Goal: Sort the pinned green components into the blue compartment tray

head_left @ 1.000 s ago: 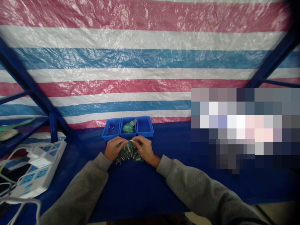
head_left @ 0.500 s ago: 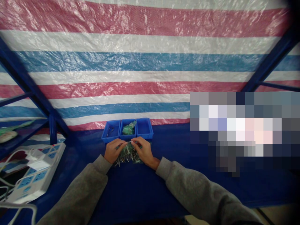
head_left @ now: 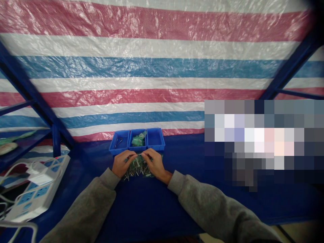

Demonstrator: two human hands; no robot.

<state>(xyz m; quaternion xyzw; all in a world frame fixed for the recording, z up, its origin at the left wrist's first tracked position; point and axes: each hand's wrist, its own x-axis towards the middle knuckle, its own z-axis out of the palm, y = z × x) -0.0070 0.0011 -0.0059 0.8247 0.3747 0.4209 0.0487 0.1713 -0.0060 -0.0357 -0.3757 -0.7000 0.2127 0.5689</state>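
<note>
Blue table [head_left: 144, 209], smooth top, runs left to right. At far side, nr. centre: 3 blue open bins in a row, side by side — L bin [head_left: 118, 151], mid. bin [head_left: 137, 148], R bin [head_left: 155, 139]. Just in front, on tabletop: loose pile of thin metal pcs [head_left: 136, 170] w/ dark green plastic [head_left: 149, 174] amongst them, partly hidden. Far L: white power strip [head_left: 47, 199], blue sockets, set at an angle. R part pixelated, can't ID items.

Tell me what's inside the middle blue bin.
The middle blue bin holds a crumpled green packet. Whatever lies beneath the packet is covered and cannot be seen.
</note>
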